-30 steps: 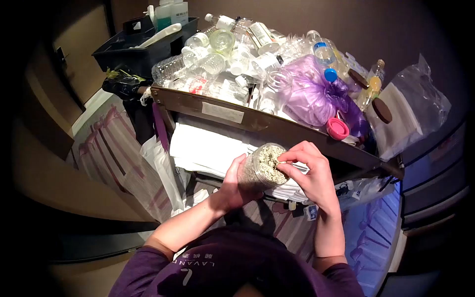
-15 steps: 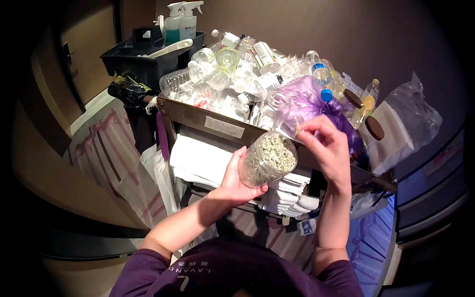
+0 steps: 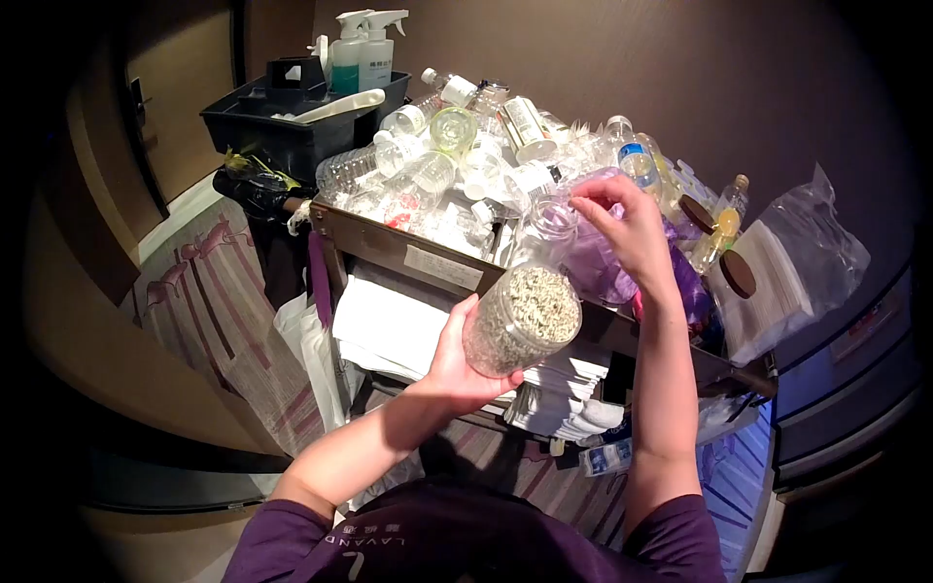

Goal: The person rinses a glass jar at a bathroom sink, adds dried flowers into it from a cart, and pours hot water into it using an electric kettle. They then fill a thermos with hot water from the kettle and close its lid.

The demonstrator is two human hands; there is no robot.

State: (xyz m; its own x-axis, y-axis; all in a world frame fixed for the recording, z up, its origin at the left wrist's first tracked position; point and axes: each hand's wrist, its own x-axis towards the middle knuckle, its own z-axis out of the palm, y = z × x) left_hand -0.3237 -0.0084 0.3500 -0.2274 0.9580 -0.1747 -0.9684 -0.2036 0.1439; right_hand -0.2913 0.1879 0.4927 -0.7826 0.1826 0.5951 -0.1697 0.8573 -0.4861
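A clear jar (image 3: 522,321) filled with dried greenish bits is wrapped by my left hand (image 3: 457,360), its open top tilted toward the cart. Above and to the right of it, my right hand (image 3: 622,219) is raised with thumb and fingertips pinched together; anything between them is too small to make out. That hand is just over a clear container (image 3: 554,222) and the purple bag (image 3: 591,264) on the cart. White folded cloths (image 3: 389,325) are stacked on the shelf behind the jar.
The brown cart (image 3: 389,243) carries a heap of plastic bottles (image 3: 428,170). A black caddy (image 3: 292,121) with spray bottles (image 3: 376,53) stands at its left end. On the right are brown lids (image 3: 738,274), a juice bottle (image 3: 721,225) and a clear bag (image 3: 826,243).
My right hand has left the jar's mouth and risen forward over the cart, fingertips still pinched. The jar stays in my left hand. The pink lid seen earlier is now mostly hidden.
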